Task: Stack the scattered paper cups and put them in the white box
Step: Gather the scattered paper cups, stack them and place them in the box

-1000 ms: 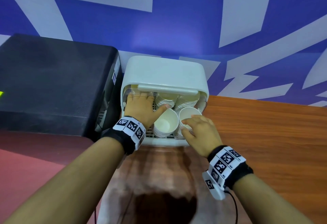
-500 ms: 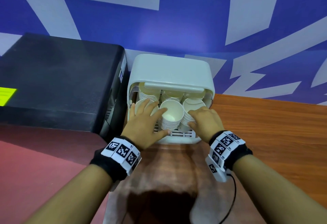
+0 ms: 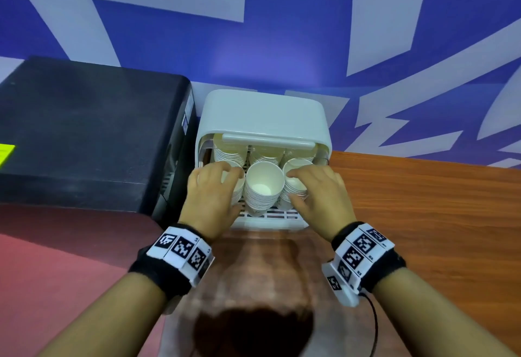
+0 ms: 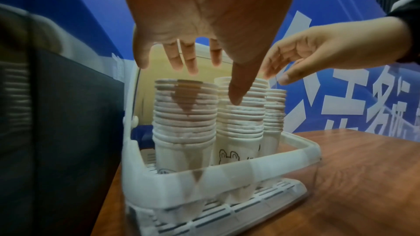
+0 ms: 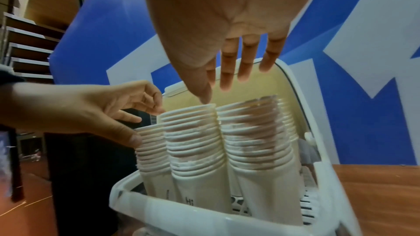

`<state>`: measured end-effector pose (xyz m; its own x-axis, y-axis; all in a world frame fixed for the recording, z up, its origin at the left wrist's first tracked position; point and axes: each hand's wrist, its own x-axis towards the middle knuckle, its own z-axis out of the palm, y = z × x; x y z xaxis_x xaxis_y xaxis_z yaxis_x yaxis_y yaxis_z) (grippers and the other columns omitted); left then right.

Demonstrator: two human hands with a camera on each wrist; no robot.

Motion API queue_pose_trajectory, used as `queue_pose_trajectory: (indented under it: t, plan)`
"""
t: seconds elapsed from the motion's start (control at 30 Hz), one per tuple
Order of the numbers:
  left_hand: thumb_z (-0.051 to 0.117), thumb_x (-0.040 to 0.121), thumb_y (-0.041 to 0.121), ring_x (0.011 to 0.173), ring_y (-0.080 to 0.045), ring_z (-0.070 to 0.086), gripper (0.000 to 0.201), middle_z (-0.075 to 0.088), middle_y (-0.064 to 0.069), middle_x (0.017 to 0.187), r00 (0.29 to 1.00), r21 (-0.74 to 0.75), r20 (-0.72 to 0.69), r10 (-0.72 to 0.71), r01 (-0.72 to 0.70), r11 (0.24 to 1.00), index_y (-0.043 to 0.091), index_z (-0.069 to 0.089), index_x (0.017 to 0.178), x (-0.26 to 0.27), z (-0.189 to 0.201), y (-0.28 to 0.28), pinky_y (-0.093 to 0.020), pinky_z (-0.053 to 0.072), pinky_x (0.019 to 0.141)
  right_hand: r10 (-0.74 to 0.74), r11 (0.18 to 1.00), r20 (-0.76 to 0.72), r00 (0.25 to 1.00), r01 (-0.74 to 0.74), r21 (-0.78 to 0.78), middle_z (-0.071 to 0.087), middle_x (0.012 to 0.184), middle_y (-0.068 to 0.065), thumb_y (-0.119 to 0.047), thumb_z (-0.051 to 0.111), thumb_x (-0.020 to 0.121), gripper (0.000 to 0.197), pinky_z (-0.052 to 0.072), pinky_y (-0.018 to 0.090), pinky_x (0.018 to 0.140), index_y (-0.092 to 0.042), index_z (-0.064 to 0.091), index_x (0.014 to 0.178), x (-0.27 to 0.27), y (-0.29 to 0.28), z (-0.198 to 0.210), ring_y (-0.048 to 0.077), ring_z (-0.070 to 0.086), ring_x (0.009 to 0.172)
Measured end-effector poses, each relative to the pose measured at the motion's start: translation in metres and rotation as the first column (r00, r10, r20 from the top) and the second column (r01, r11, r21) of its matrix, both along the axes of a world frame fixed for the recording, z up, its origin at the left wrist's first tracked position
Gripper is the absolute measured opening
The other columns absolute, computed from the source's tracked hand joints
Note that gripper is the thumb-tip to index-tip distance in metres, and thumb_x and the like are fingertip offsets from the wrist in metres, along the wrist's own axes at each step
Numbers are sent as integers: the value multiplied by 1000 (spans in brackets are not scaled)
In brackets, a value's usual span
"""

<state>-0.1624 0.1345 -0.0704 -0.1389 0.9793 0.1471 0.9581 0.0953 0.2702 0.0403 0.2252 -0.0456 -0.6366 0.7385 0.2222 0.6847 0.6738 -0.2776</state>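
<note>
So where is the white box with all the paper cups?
In the head view the white plastic box sits at the wooden table's back edge, right beside the black machine.

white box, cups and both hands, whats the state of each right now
white box: lid flipped up and back, front open, standing on the wooden table.
front cup stacks: three, upright, nested, inside the box.
rear cup stacks: upright behind them, under the raised lid.
left hand: fingers spread, over the left front stack, gripping nothing.
right hand: fingers spread, over the right front stack, gripping nothing.
</note>
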Motion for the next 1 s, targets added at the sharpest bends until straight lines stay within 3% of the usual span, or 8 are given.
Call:
queue_pose_trajectory:
  t: [0.07, 0.17, 0.3, 0.47, 0.67, 0.8, 0.9, 1.0]
  plan:
    - [75, 71, 30, 108, -28, 52, 45, 56, -3, 109, 998, -97, -63, 22, -28, 995, 22, 55, 111, -3, 3, -3, -51, 31, 102, 115, 993, 10, 993, -115, 27, 64, 108, -4, -25, 73, 71, 38, 37, 36, 85, -23, 64, 108, -11, -6, -4, 23, 54, 106]
    - [52, 90, 32, 122, -21, 41, 34, 50, 2, 121, 987, -277, -161, 7, -52, 959, 25, 50, 123, -3, 1, 0, -50, 11, 113, 177, 984, 193, 965, -177, -20, 67, 106, -3, -22, 75, 69, 37, 38, 42, 91, -21, 66, 104, -29, -6, -10, 25, 54, 114]
    - [46, 93, 23, 122, -22, 41, 31, 50, 1, 122, 971, -337, -238, -31, -53, 940, 23, 48, 125, -6, 1, 11, -47, 14, 114, 141, 990, 401, 905, -134, -46, 67, 106, 3, -14, 57, 85, 19, 15, 40, 98, -17, 64, 103, -41, -4, -16, 25, 42, 128]
    - [45, 92, 20, 116, -24, 46, 25, 54, 0, 115, 953, -312, -303, -23, -76, 947, 22, 52, 116, -6, 9, 22, -45, 21, 110, 79, 994, 497, 864, -103, 22, 66, 102, 0, -13, 58, 83, 17, 22, 41, 100, -21, 60, 98, -52, 1, -14, 23, 45, 120]
    - [47, 91, 21, 118, -24, 45, 26, 55, 0, 116, 961, -370, -277, -20, -87, 925, 23, 54, 117, -1, 9, 26, -52, 15, 111, 150, 988, 361, 920, -147, -37, 62, 113, -3, -14, 61, 81, 27, 27, 41, 100, -21, 63, 107, -53, 8, -11, 23, 46, 120]
    - [56, 88, 38, 122, -22, 43, 44, 49, 2, 124, 986, -251, -160, 40, -80, 965, 26, 41, 127, -3, 9, 19, -54, 10, 112, 57, 998, 92, 994, -60, 36, 65, 94, -3, -18, 80, 62, 30, 43, 38, 78, -20, 66, 89, -25, 3, -7, 26, 60, 94]
    - [73, 72, 37, 114, -27, 49, 56, 53, -1, 118, 999, -27, -47, -5, 4, 1000, 22, 50, 121, 5, 12, 15, -54, 25, 107, -72, 997, 99, 993, 70, 23, 62, 98, -2, -23, 76, 70, 29, 42, 37, 76, -20, 63, 96, -2, 1, -8, 26, 56, 92]
    - [79, 65, 33, 114, -33, 52, 51, 57, -8, 119, 989, -13, -33, -144, 144, 990, 21, 61, 111, 19, 11, 20, -56, 34, 99, -119, 987, 244, 962, 141, -74, 60, 115, -2, -25, 67, 80, 36, 41, 37, 88, -21, 60, 115, 7, 4, -11, 24, 49, 111]
